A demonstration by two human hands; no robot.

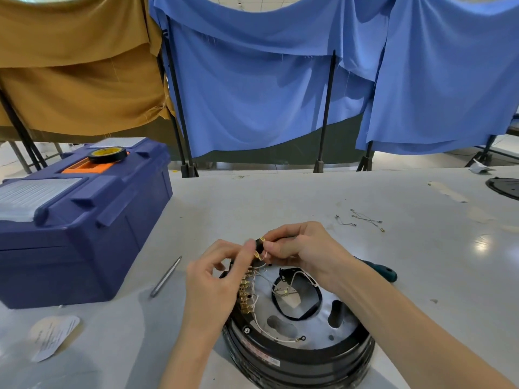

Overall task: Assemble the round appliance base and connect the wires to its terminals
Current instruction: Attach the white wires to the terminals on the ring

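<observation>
While left hand [213,279] and right hand [303,248] pinch it, the brass-studded black strip [243,293] curves upward.

Blue cloths [280,94] hang over black upright stands [325,108] behind the pale grey tabletop [309,197]. Mustard-brown cloth [78,80] at left. Light glare [481,244] on tabletop, right side.

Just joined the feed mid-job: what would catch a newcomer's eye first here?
The left hand and right hand pinch a small black part above the round black base, front centre. Brass terminals line the base's left rim. A big blue toolbox stands at left, a tape roll on its lid.
</observation>
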